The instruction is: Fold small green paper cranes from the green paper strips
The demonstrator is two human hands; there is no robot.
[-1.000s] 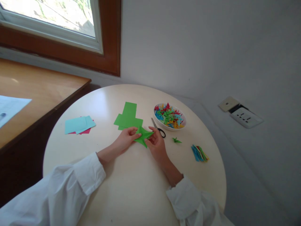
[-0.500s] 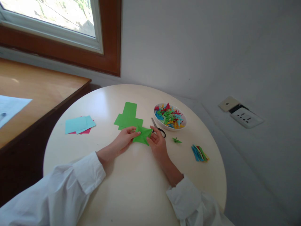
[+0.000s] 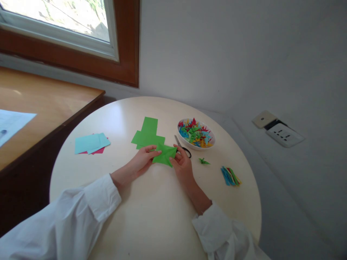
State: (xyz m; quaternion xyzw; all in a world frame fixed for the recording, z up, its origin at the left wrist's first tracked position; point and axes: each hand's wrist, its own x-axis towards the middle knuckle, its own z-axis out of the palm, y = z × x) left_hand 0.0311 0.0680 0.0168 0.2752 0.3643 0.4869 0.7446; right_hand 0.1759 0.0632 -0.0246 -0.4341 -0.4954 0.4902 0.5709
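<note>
Between my two hands is a creased square of green origami paper [image 3: 165, 154]. My left hand [image 3: 143, 159] pinches its left edge, thumb on top. The right edge is held by my right hand [image 3: 183, 162], with the thumb at its lower right corner and fingers behind. Just beyond the held sheet lie several loose green paper squares [image 3: 148, 133], overlapping one another. A pair of scissors [image 3: 187, 152] with black handles is partly hidden behind my right hand. A small folded green paper crane [image 3: 204, 161] rests to the right of that hand.
A white bowl [image 3: 196, 147] full of colourful paper cranes stands at the back right. Folded paper strips [image 3: 230, 176] lie at the right. Light blue and pink paper sheets [image 3: 92, 143] are at the left of the round white table [image 3: 141, 224]. A wooden desk [image 3: 54, 94] adjoins behind left.
The green sheet looks slightly flatter and wider between my hands, its right edge shifted a little rightward. Both hands keep their hold, and nothing else has moved.
</note>
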